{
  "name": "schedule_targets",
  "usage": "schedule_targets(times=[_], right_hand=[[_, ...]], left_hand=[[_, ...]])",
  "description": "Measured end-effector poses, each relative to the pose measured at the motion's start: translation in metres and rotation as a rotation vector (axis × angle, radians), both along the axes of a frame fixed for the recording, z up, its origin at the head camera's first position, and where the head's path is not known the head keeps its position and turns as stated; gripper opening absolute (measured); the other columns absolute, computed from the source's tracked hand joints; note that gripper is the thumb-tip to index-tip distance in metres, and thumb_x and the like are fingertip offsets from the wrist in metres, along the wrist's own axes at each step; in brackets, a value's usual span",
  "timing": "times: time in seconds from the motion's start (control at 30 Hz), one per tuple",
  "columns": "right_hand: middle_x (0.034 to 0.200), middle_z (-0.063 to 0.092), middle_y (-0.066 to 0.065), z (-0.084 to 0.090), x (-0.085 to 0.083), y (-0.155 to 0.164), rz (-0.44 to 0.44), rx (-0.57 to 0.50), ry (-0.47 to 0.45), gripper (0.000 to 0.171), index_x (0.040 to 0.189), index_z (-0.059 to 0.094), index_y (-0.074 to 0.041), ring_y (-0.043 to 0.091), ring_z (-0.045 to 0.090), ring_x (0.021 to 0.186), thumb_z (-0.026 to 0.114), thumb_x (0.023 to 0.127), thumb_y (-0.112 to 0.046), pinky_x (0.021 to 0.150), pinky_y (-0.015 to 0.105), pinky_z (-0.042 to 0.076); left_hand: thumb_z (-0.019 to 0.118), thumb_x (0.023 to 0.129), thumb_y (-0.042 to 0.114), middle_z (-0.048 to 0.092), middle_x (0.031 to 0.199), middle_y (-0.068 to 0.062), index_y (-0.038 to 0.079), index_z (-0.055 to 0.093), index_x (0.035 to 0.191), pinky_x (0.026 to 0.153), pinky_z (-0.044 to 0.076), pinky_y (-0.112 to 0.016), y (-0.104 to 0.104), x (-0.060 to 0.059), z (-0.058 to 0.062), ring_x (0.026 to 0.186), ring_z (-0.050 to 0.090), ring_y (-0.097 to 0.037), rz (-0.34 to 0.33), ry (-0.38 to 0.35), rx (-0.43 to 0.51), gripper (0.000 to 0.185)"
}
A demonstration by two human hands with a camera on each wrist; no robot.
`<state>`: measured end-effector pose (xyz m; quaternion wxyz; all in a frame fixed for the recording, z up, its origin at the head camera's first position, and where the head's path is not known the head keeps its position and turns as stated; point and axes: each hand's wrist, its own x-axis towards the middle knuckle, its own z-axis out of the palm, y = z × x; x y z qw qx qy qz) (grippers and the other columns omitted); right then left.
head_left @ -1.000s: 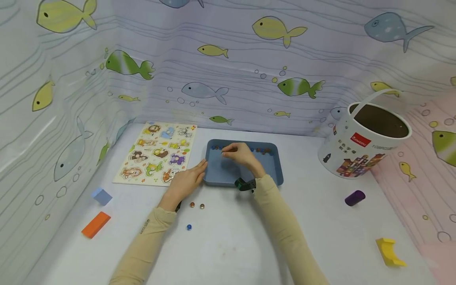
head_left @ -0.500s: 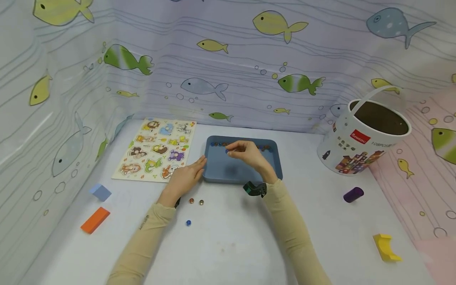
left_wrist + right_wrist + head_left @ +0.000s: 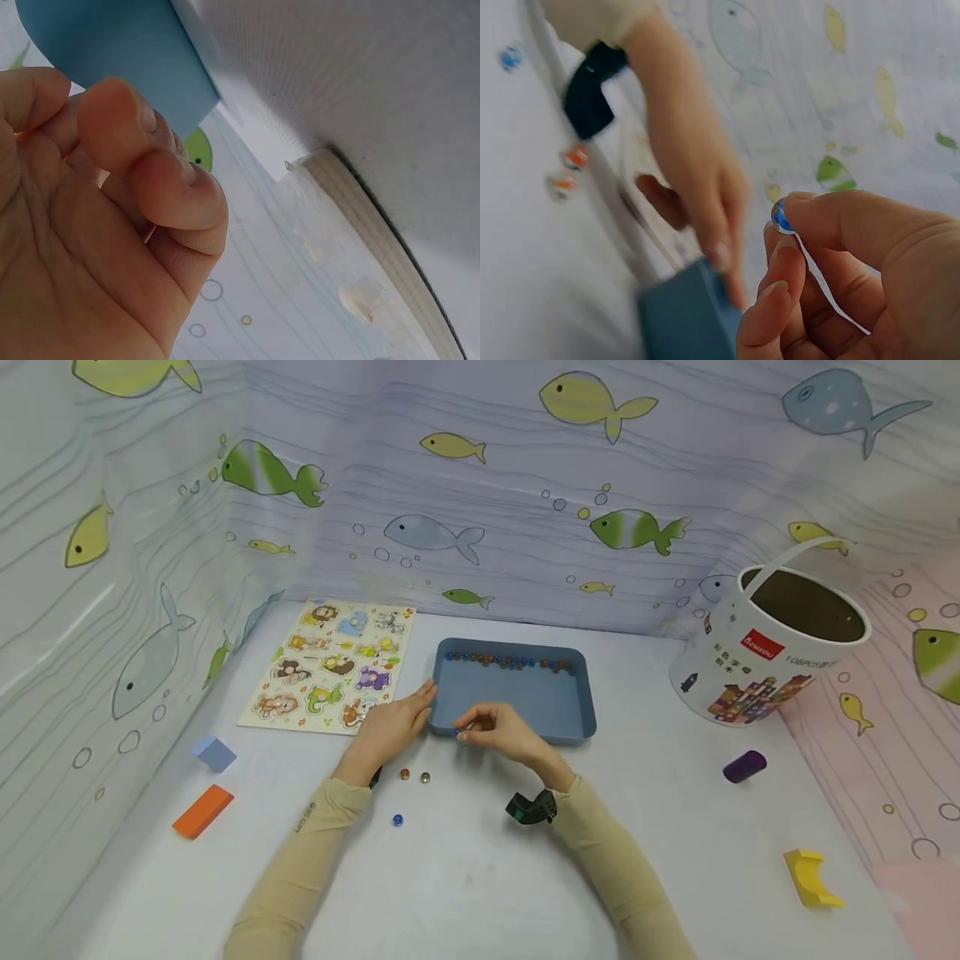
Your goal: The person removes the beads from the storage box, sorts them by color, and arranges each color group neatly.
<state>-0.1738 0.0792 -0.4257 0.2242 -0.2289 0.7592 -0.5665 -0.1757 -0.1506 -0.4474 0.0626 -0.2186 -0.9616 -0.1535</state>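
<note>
My right hand [image 3: 504, 733] is at the near edge of a grey-blue tray [image 3: 532, 702]. Between its thumb and index finger it pinches a blue glass marble [image 3: 782, 217], seen clearly in the right wrist view. Several blue and brown marbles [image 3: 504, 661] lie in a row along the tray's far wall. The left hand [image 3: 392, 727] has its extended fingertips against the tray's left rim, palm side down. Three loose marbles lie on the table nearer the body: an orange-brown one [image 3: 405, 774], a clear yellowish one [image 3: 425, 777] and a blue one [image 3: 397, 820].
An animal puzzle board [image 3: 330, 666] lies left of the tray, partly under the left hand's outline. A light blue block [image 3: 214, 753] and an orange block [image 3: 203, 812] sit at left. At right stand a white bucket [image 3: 765, 668], a purple cylinder [image 3: 745, 767] and a yellow arch block [image 3: 812, 878].
The right hand has come from over the tray's far part back to its near edge, bringing the blue marble along. The left hand has stayed at the left rim.
</note>
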Motion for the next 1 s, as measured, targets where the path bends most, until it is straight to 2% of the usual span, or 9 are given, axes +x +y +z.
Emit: schedule_targets(times=[0.13, 0.27, 0.3, 0.33, 0.47, 0.57, 0.67, 0.8, 1.0], right_hand=[[0.104, 0.069, 0.017, -0.011, 0.017, -0.013, 0.101, 0.041, 0.033, 0.019, 0.108, 0.068, 0.001, 0.015, 0.060, 0.076, 0.065, 0.090, -0.006, 0.065, 0.023, 0.048], [0.096, 0.071, 0.011, -0.025, 0.037, -0.026, 0.195, 0.113, 0.061, 0.014, 0.102, 0.071, -0.005, 0.004, 0.057, 0.066, 0.068, 0.089, -0.009, 0.060, 0.019, 0.049], [0.092, 0.070, 0.008, -0.029, 0.042, -0.029, 0.214, 0.132, 0.080, 0.012, 0.100, 0.071, -0.007, 0.003, 0.057, 0.065, 0.068, 0.089, -0.009, 0.060, 0.019, 0.048], [0.088, 0.070, 0.005, -0.032, 0.047, -0.031, 0.232, 0.154, 0.109, 0.010, 0.098, 0.072, -0.010, 0.002, 0.055, 0.064, 0.069, 0.089, -0.010, 0.059, 0.018, 0.048], [0.076, 0.065, -0.007, -0.038, 0.060, -0.040, 0.261, 0.260, 0.268, 0.006, 0.093, 0.072, -0.018, -0.003, 0.050, 0.062, 0.072, 0.088, -0.015, 0.059, 0.013, 0.042], [0.071, 0.063, -0.010, -0.036, 0.064, -0.044, 0.257, 0.311, 0.344, 0.006, 0.092, 0.072, -0.020, -0.005, 0.048, 0.060, 0.073, 0.086, -0.017, 0.057, 0.012, 0.039], [0.073, 0.063, -0.011, -0.035, 0.066, -0.045, 0.260, 0.327, 0.380, 0.008, 0.092, 0.072, -0.021, -0.006, 0.048, 0.061, 0.074, 0.085, -0.018, 0.058, 0.011, 0.039], [0.079, 0.066, -0.011, -0.034, 0.067, -0.046, 0.267, 0.335, 0.405, 0.011, 0.095, 0.072, -0.021, -0.006, 0.048, 0.063, 0.075, 0.085, -0.017, 0.060, 0.011, 0.040], [0.092, 0.068, -0.008, -0.035, 0.066, -0.045, 0.296, 0.312, 0.374, 0.018, 0.103, 0.071, -0.019, -0.005, 0.050, 0.068, 0.074, 0.085, -0.017, 0.063, 0.011, 0.043]], left_hand=[[0.051, 0.101, 0.022, 0.045, 0.149, -0.008, 0.006, 0.047, 0.142, 0.048, 0.047, -0.028, -0.002, 0.001, 0.000, 0.073, 0.068, -0.027, 0.004, -0.008, 0.000, 0.045], [0.049, 0.102, 0.023, 0.044, 0.150, -0.006, 0.008, 0.046, 0.143, 0.050, 0.048, -0.029, -0.002, 0.002, -0.002, 0.079, 0.070, -0.027, 0.015, -0.033, 0.012, 0.044], [0.048, 0.102, 0.023, 0.044, 0.150, -0.005, 0.008, 0.046, 0.144, 0.050, 0.048, -0.029, -0.002, 0.002, -0.002, 0.075, 0.069, -0.026, 0.015, -0.037, 0.019, 0.044], [0.048, 0.102, 0.024, 0.044, 0.150, -0.005, 0.008, 0.046, 0.144, 0.050, 0.047, -0.028, -0.002, 0.002, -0.002, 0.068, 0.067, -0.024, 0.014, -0.041, 0.026, 0.044], [0.048, 0.102, 0.023, 0.044, 0.150, -0.006, 0.008, 0.046, 0.144, 0.047, 0.045, -0.027, -0.001, -0.001, -0.001, 0.064, 0.065, -0.023, -0.001, -0.031, 0.027, 0.044], [0.049, 0.102, 0.022, 0.044, 0.150, -0.007, 0.006, 0.047, 0.143, 0.046, 0.043, -0.026, -0.001, -0.001, 0.002, 0.068, 0.067, -0.025, -0.011, -0.010, 0.013, 0.044], [0.050, 0.101, 0.022, 0.044, 0.150, -0.008, 0.006, 0.047, 0.143, 0.043, 0.038, -0.024, 0.000, -0.002, 0.003, 0.057, 0.061, -0.020, -0.016, -0.002, 0.003, 0.045], [0.051, 0.101, 0.022, 0.045, 0.150, -0.007, 0.007, 0.048, 0.142, 0.041, 0.034, -0.024, 0.000, -0.003, 0.003, 0.048, 0.051, -0.014, -0.016, 0.003, 0.002, 0.044], [0.050, 0.101, 0.022, 0.044, 0.150, -0.006, 0.008, 0.047, 0.143, 0.044, 0.040, -0.026, 0.000, -0.002, 0.001, 0.053, 0.058, -0.019, 0.005, -0.024, 0.021, 0.045]])
